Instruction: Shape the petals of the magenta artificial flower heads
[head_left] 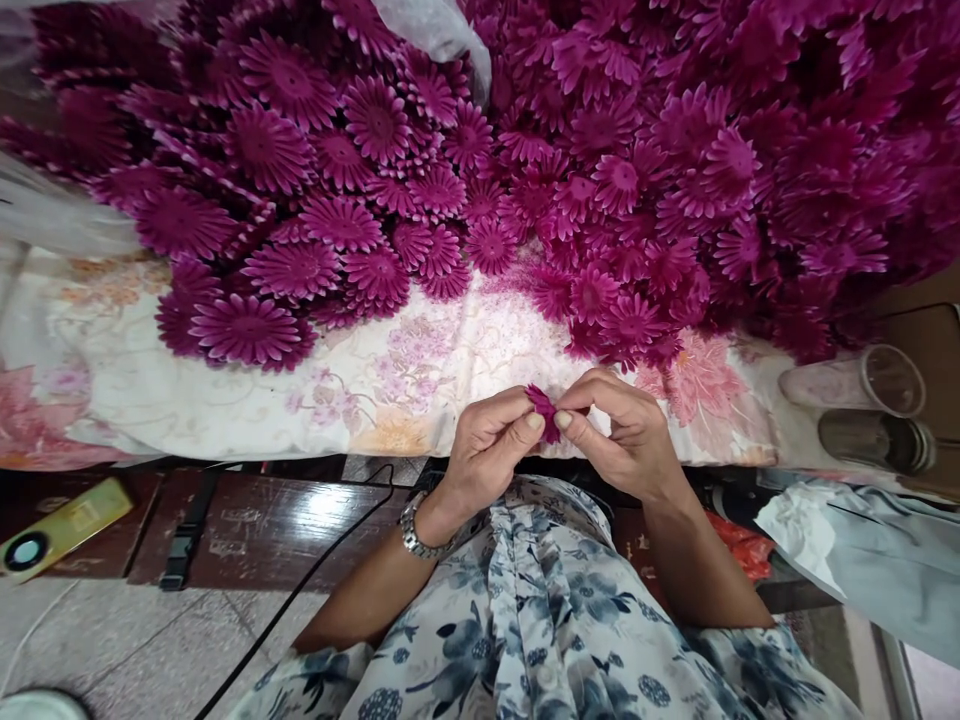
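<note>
Flower heap (525,150): magenta fabric daisies, covers the whole far half of the table, larger flat ones left, smaller crumpled ones right. Clear bag (442,30) at top centre, partly over the heap.

Cloth (225,400): floral print, bare strip between heap and near edge. Both hands work above that strip, at the near edge, close to the body.

Two glasses (877,410) lie on their sides at the right end, well apart from the hands. Grey cloth (862,550) below them. Phone (64,525) on the dark bench at lower left, black cable (315,580) running across the bench.

Left hand (487,445): watch (416,530) on wrist, thumb and forefinger closed narrow on the left side of the petal piece (541,408).

Right hand (630,430): thumb and forefinger pinch the same piece from the right. Thumbnails nearly touch.

Petal piece: small, folded, sits between the two pinches; sticks up and away from the body toward the heap. Both hands equally near, both gripping. Nearest loose flowers (607,325) lie just beyond the right hand. Nothing between hands and heap.
</note>
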